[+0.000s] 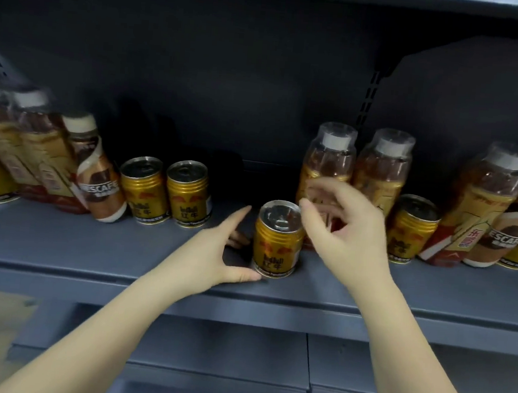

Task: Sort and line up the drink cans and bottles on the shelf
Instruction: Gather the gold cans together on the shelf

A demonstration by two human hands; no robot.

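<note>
Head view, scene: You face a grey shelf (90, 244) stocked with gold drink cans, tea bottles and coffee bottles, with a wide bare gap at its centre.
Head view, task's thing: One gold can (277, 238) stands upright and alone near the shelf's front edge, in that gap, just in front of the two tea bottles (354, 170) to its right.
Head view, left hand: Your left hand (215, 255) lies spread wide on the shelf beside the can, thumb at the can's base and fingers reaching behind it; it cups the can rather than clamps it.
Head view, right hand: Your right hand (343, 225) hovers loosely curled and holding nothing, fingertips at the can's top rim; motion blur hides whether they touch it.
Head view, neighbours: Two matching gold cans (164, 191) stand side by side to the left, well apart from the lone one; another gold can (413, 228) sits to the right, among the bottles.
Step in hand: By the look of it, you are placing or nudging the lone can into position.
Next move: Likely sliding it left to join the pair, label forward, kept upright and level with their fronts. Watch the crowded bottles at your right wrist.
</note>
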